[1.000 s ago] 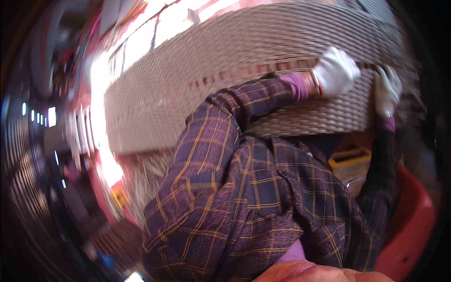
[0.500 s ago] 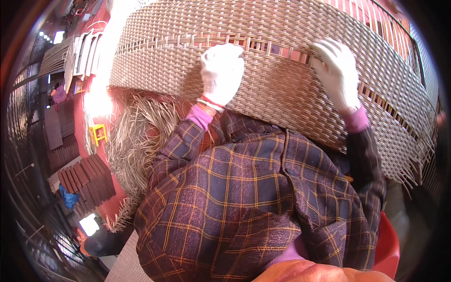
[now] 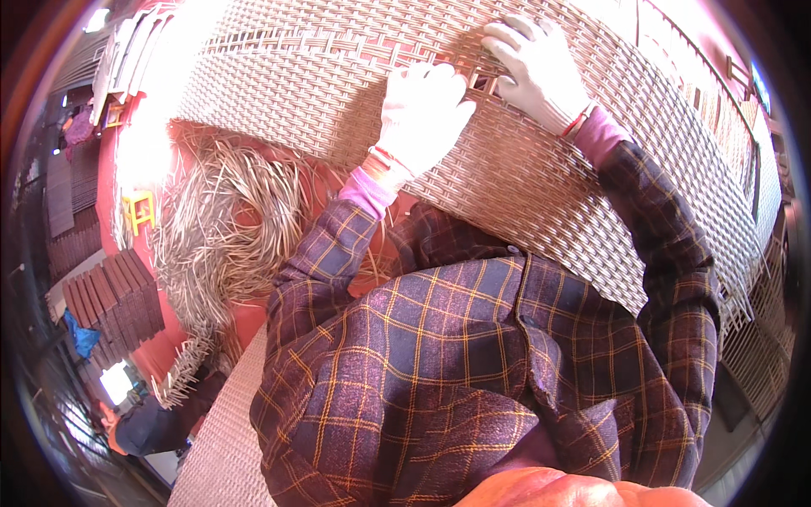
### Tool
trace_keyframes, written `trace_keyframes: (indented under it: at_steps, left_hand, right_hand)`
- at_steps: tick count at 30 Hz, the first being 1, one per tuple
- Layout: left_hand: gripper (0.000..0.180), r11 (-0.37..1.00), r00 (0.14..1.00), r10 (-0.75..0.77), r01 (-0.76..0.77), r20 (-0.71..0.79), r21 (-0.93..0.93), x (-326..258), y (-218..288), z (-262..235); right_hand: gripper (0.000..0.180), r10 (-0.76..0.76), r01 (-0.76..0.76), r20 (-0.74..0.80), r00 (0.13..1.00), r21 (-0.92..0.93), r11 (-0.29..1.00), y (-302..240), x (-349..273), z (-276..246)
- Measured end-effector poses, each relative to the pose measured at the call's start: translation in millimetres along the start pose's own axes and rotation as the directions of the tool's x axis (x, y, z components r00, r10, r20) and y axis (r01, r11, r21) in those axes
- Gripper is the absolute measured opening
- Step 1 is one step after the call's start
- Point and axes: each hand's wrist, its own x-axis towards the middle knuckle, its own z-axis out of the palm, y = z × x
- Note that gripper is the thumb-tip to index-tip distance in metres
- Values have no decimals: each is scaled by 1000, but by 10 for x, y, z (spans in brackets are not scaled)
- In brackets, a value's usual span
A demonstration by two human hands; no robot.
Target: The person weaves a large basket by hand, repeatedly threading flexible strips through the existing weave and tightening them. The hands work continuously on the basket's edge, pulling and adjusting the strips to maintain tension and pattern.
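A wide panel of brown woven synthetic wicker (image 3: 507,160) lies across in front of me. A more loosely woven band (image 3: 312,40) with small gaps runs along it. My left hand (image 3: 422,114), in a white glove, rests at this band with its fingers curled down and bunched; whatever is under the fingertips is hidden. Just to its right and farther up is my right hand (image 3: 539,72), also white-gloved, its fingers spread against the weave and the thumb apart. Between the two hands a small dark gap (image 3: 483,82) shows in the wicker.
Below the panel, at left, a heap of loose pale strands (image 3: 232,220) lies on the red floor. Farther left are a yellow stool (image 3: 138,211), stacked brown panels (image 3: 118,300) and a blue cloth (image 3: 81,335). Another person (image 3: 156,422) is at the lower left.
My right hand has moved left and up the panel, close to my left hand, with its fingers more spread. The left hand has shifted slightly right and up. The view has swung a little.
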Motion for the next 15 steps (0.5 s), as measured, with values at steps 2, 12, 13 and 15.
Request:
trace_keyframes:
  at_steps: [2,12,13,15]
  left_hand:
    - [37,999,999,-4,3,-38,-32,-92,20,-44]
    - [28,992,974,-106,118,-198,47,-60,-320,-136]
    - [30,992,980,-85,100,-180,78,-36,-368,-105]
    - [33,988,992,-46,62,-116,140,-45,-441,-58]
  right_hand:
    - [55,-25,25,-3,1000,22,999,27,22,-3]
    - [52,-109,116,-82,991,94,989,-298,576,-34]
    - [51,-110,117,-87,990,74,990,-311,609,-1]
    - [50,-112,115,-83,990,35,993,-314,644,61]
